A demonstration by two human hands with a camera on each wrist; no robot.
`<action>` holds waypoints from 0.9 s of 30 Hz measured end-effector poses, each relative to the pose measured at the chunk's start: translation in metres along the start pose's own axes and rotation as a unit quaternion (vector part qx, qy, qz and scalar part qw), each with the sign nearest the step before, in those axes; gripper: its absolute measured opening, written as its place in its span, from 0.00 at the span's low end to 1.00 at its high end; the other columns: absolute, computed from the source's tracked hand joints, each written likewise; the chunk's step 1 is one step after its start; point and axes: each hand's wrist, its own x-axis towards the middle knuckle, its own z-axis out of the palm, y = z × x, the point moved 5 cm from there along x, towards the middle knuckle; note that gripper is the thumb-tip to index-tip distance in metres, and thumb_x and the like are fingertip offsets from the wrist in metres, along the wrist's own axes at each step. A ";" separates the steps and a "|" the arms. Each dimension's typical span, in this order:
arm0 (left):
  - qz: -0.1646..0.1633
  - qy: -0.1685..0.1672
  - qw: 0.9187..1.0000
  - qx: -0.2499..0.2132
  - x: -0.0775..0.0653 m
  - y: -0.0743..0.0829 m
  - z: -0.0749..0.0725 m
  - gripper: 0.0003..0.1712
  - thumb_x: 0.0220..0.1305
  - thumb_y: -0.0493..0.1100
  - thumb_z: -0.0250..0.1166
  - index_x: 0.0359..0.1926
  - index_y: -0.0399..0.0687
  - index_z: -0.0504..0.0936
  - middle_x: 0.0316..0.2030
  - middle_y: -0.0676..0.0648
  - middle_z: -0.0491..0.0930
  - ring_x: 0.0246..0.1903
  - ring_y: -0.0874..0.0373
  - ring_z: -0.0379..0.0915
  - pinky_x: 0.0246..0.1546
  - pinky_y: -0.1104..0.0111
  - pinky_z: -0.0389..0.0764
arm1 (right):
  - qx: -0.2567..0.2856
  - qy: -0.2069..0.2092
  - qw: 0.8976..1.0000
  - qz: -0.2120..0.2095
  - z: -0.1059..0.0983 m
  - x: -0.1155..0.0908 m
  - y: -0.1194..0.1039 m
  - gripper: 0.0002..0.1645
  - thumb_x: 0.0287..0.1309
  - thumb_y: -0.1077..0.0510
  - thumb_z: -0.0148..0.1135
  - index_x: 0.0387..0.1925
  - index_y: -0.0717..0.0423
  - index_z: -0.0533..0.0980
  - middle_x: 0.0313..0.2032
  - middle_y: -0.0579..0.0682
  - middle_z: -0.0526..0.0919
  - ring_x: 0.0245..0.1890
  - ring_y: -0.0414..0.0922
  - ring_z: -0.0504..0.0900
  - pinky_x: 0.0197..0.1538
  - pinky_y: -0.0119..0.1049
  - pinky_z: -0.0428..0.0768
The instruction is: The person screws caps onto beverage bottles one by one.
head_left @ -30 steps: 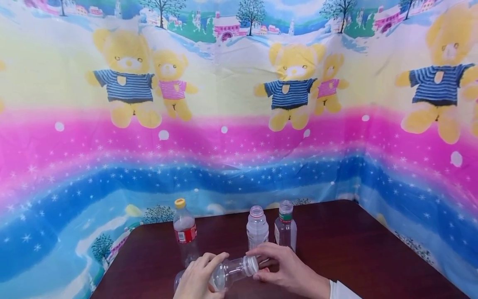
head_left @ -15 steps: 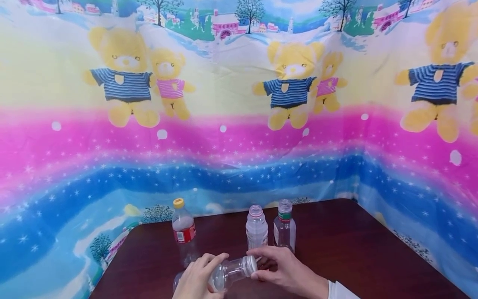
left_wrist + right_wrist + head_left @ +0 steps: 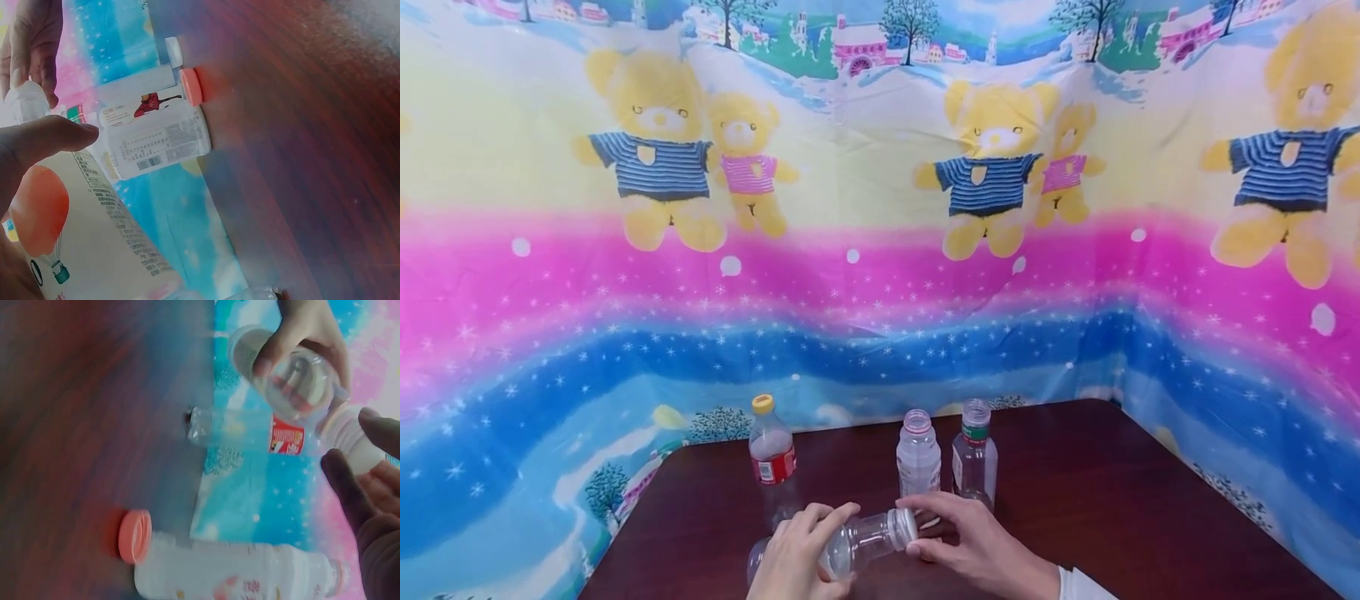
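Note:
My left hand (image 3: 801,550) grips a clear plastic bottle (image 3: 868,537) by its body, tilted with the neck to the right. The left wrist view shows its label (image 3: 94,231) with an orange balloon print. At the neck sits a white cap (image 3: 904,529), which my right hand (image 3: 981,546) pinches between thumb and fingers. The right wrist view shows the fingertips on either side of that cap (image 3: 365,453). My right palm is hidden in the head view.
Behind the hands stand an uncapped milky bottle (image 3: 917,462), an uncapped clear bottle (image 3: 975,462) with a green neck band, and a yellow-capped bottle (image 3: 772,458) with a red label. A loose orange cap (image 3: 134,537) and a white cap (image 3: 174,51) lie on the dark table (image 3: 1112,500).
My right fingers shift slightly about the white cap. The left hand and the bottle stay almost where they were; the view itself moves a little.

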 end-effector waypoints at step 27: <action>0.009 0.031 0.998 0.054 0.001 0.007 -0.001 0.46 0.30 0.55 0.83 0.59 0.70 0.80 0.38 0.63 0.77 0.32 0.68 0.71 0.32 0.70 0.73 | -0.071 0.020 0.997 -0.018 -0.003 -0.003 -0.004 0.29 0.63 0.49 0.69 0.65 0.46 0.75 0.58 0.49 0.84 0.53 0.37 0.85 0.50 0.31 0.85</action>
